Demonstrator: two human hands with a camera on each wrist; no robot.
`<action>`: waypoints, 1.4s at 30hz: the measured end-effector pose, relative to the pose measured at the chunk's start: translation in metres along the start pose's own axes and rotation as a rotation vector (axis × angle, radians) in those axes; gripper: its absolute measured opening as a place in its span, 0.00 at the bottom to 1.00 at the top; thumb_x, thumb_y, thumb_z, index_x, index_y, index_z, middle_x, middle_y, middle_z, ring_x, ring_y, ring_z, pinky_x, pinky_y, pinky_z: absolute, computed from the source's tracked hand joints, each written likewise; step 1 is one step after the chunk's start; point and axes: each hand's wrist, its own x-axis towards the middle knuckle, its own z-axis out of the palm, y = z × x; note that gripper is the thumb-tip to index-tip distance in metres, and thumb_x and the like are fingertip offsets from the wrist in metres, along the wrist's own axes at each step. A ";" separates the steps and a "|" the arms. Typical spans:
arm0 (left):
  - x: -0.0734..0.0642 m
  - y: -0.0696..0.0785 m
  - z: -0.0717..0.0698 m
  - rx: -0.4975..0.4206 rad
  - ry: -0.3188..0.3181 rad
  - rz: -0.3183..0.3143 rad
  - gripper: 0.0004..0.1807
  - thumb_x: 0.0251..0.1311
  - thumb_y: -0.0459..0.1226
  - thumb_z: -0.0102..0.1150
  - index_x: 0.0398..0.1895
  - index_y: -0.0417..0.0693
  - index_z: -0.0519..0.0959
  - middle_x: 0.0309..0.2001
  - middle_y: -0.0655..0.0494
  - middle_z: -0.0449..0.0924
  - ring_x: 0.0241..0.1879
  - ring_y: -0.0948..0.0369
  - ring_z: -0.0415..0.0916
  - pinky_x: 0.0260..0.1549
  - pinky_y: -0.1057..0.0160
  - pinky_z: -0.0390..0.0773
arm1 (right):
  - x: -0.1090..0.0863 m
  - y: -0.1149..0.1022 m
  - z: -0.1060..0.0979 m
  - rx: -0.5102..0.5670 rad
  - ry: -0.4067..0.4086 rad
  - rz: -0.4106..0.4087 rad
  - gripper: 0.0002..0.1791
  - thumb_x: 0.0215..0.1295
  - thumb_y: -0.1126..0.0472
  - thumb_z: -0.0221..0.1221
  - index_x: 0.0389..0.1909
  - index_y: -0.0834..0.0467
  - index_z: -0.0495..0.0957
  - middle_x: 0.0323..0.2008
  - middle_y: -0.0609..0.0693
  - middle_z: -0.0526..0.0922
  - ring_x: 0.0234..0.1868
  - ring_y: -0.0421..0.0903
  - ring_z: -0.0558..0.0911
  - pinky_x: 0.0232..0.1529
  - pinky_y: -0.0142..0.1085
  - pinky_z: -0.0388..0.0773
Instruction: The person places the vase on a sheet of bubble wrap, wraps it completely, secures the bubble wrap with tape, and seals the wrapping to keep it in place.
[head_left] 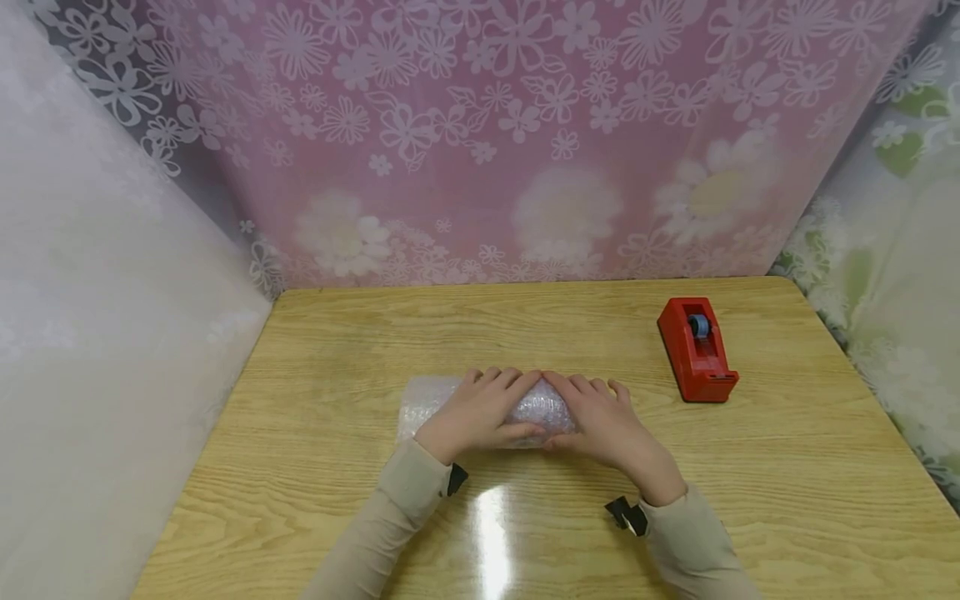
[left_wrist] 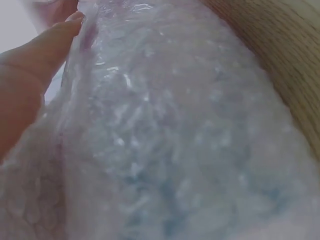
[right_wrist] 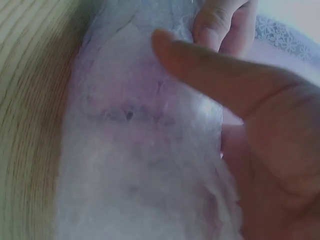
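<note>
A bundle of clear bubble wrap (head_left: 542,408) lies crosswise on the wooden table, rounded under both hands. My left hand (head_left: 483,415) grips it near the middle, fingers over the far side and thumb along the near side. Beside it my right hand (head_left: 603,425) grips the right end in the same way, with the two index fingertips meeting at the top. Flatter wrap extends out to the left of my left hand. Up close in the left wrist view, bluish patches show through the wrap (left_wrist: 160,115); its contents are hidden. In the right wrist view my thumb lies across the wrap (right_wrist: 125,160).
A red tape dispenser (head_left: 705,385) with a small roll (head_left: 700,326) stands on the table (head_left: 337,333) to the right, beyond my right hand. Pink flowered cloth (head_left: 465,200) hangs along the back edge, with pale cloths at both sides.
</note>
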 end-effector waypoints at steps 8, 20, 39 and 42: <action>0.001 -0.002 -0.001 -0.010 -0.010 0.008 0.45 0.64 0.69 0.43 0.77 0.54 0.57 0.66 0.52 0.71 0.64 0.50 0.69 0.61 0.40 0.67 | -0.002 0.003 -0.008 0.046 -0.063 -0.048 0.49 0.59 0.38 0.65 0.76 0.56 0.58 0.63 0.62 0.73 0.61 0.69 0.71 0.58 0.71 0.57; -0.004 0.002 0.000 0.103 0.063 0.041 0.46 0.61 0.67 0.50 0.77 0.55 0.55 0.64 0.52 0.71 0.61 0.51 0.71 0.58 0.44 0.71 | 0.002 0.010 -0.009 0.074 -0.069 -0.068 0.45 0.61 0.42 0.66 0.74 0.56 0.62 0.62 0.61 0.75 0.61 0.63 0.73 0.58 0.71 0.58; -0.001 0.001 -0.003 0.016 -0.023 0.019 0.51 0.57 0.69 0.53 0.79 0.55 0.53 0.62 0.53 0.73 0.60 0.51 0.71 0.59 0.45 0.70 | 0.009 0.017 -0.015 0.156 -0.142 -0.141 0.43 0.63 0.42 0.64 0.72 0.59 0.63 0.62 0.59 0.76 0.59 0.58 0.76 0.50 0.61 0.67; -0.001 0.002 -0.003 0.025 -0.044 0.018 0.52 0.59 0.69 0.52 0.79 0.54 0.50 0.62 0.53 0.73 0.60 0.51 0.71 0.59 0.45 0.70 | 0.010 0.017 -0.015 0.173 -0.155 -0.128 0.45 0.61 0.43 0.65 0.73 0.60 0.62 0.63 0.59 0.75 0.61 0.58 0.75 0.51 0.61 0.67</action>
